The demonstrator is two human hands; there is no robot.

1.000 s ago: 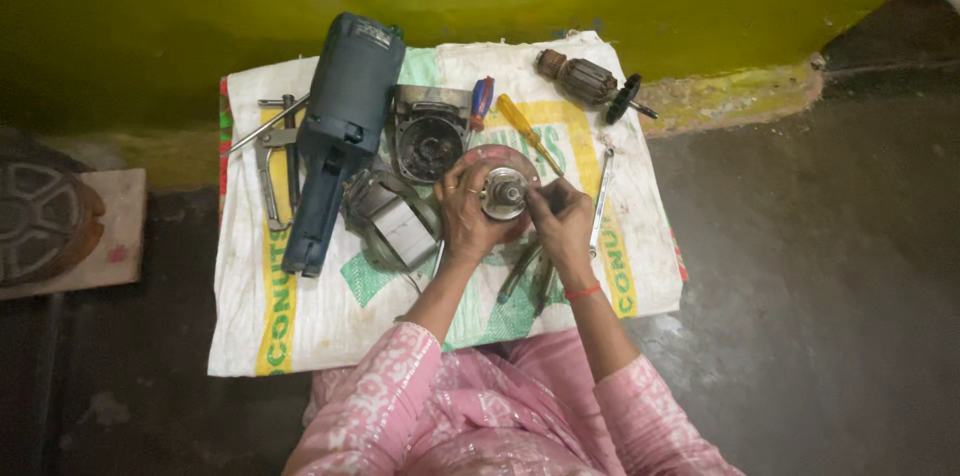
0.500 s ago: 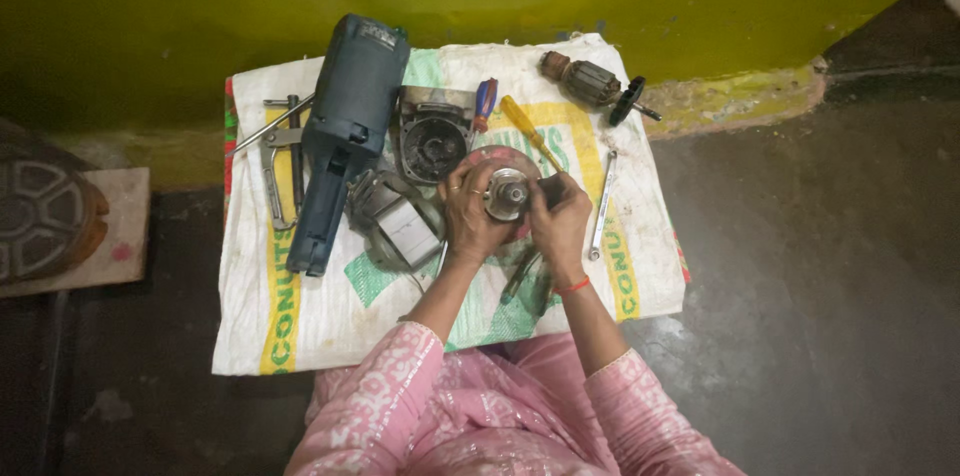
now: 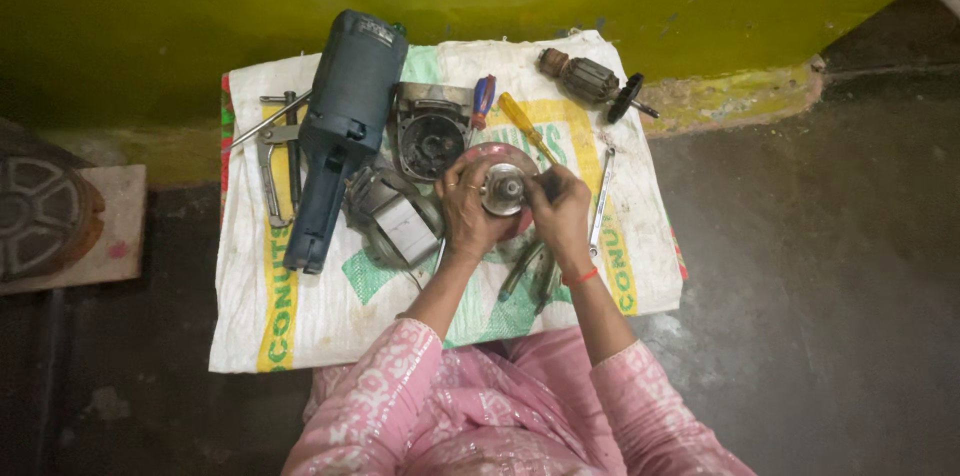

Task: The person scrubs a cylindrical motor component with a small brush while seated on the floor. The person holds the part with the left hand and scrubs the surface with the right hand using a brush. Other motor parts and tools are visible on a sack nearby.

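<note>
Blue power-tool body (image 3: 345, 126) lies at the left of the white woven sack (image 3: 300, 316) on the floor, pliers (image 3: 272, 151) beside it. Centre stage, the left hand (image 3: 470, 216) and right hand (image 3: 560, 211) close around a round metal gear housing (image 3: 503, 186), fingers curled onto its rim. Farther right, an armature (image 3: 590, 81) rests near the wall.

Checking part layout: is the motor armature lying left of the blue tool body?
No, the motor armature lies at the sack's top right corner, well right of the blue tool body.
</note>
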